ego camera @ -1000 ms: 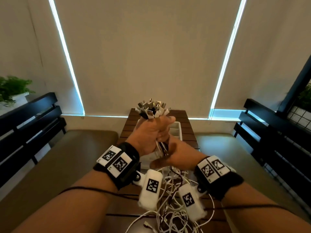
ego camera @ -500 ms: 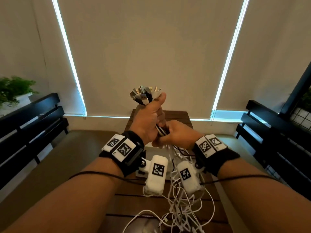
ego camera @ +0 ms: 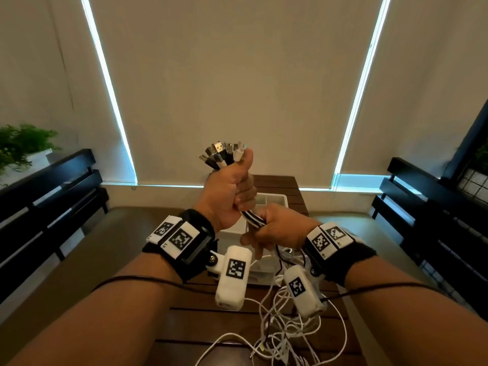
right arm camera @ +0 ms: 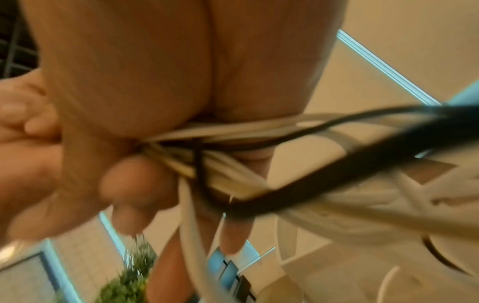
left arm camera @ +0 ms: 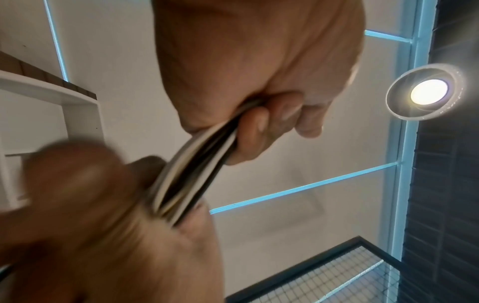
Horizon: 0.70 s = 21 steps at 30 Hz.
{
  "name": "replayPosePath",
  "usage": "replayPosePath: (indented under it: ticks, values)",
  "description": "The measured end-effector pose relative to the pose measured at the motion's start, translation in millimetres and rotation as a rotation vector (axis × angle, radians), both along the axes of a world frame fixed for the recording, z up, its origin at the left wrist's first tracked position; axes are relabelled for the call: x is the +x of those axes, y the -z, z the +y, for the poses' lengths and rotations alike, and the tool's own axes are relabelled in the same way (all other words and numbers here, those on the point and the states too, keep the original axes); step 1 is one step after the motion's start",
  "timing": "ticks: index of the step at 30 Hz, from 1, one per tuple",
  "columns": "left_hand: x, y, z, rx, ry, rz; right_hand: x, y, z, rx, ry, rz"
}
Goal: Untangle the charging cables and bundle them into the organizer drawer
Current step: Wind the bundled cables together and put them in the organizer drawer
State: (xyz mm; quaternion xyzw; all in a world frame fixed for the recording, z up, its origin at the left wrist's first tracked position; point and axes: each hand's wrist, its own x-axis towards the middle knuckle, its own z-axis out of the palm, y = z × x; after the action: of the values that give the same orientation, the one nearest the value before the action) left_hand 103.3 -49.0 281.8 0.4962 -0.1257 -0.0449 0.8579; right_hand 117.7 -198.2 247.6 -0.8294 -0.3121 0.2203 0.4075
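Where the view begins nearest the person, a loose tangle of white charging cables (ego camera: 285,336) lies on the dark slatted wooden counter (ego camera: 200,323), a few black strands mixed in. The strands rise from the heap to the right hand (ego camera: 277,228), whose fingers (right arm camera: 134,180) are wrapped around the gathered white and black cords; the right wrist view shows them bunched in that grip, though blurred. A short taut band of cords (left arm camera: 191,176) runs up from this hand to the left hand (ego camera: 229,196), held higher and just beyond. The left hand is clenched in a fist around the same bundle, thumb upright. A cluster of USB plugs (ego camera: 223,154), black and white, fans out above the fist. Behind and below both hands a white organizer drawer (ego camera: 274,204) stands on the counter, its compartments partly hidden; the contents cannot be told. Dark slatted benches (ego camera: 50,196) flank the counter on either side. A potted green plant (ego camera: 21,146) sits at far left. Pale roller blinds (ego camera: 237,75) with bright light strips at their edges close the far wall.
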Motion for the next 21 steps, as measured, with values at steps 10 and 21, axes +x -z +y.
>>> replayPosePath:
  ticks: [10,21]
  values:
    - [2.7,1.5,19.3,-0.079,0.065,0.017,-4.2,9.6,-14.5,0.025,-0.024,0.02]
    - [0.9,-8.7,10.8,-0.038,0.081,-0.023,-18.2,-2.3,7.1,0.138,0.038,0.034]
